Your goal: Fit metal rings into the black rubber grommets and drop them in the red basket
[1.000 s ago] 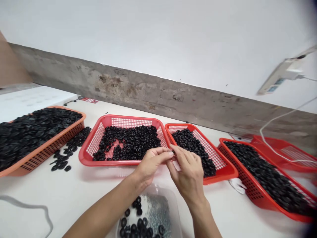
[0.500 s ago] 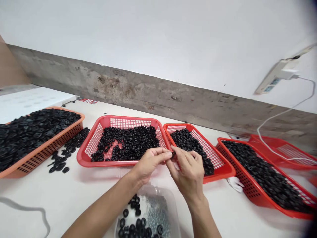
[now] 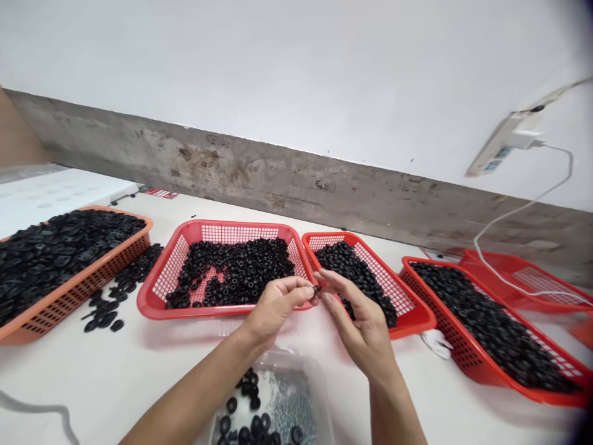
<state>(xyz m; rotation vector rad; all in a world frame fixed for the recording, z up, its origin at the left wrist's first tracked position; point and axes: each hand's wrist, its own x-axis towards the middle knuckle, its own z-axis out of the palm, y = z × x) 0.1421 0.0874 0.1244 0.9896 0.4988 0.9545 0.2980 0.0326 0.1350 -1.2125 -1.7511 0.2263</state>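
Note:
A small black rubber grommet is pinched at the fingertips where my left hand and my right hand meet. Both hands hover over the white table, in front of a red mesh basket heaped with black rubber rings. A narrower red basket of dark rings lies just beyond my right hand. Below my wrists stands a clear plastic tub holding black rings and a grey mass, partly hidden by my left forearm.
An orange basket of flat black pieces sits at the left, with loose pieces beside it. Further red baskets stand at the right. A rough concrete wall runs behind the table, with a white cable and wall-mounted power strip.
My hands have drawn slightly apart around the small grommet, and my right hand has shifted lower right. The whole scene has slid a little as my head turned.

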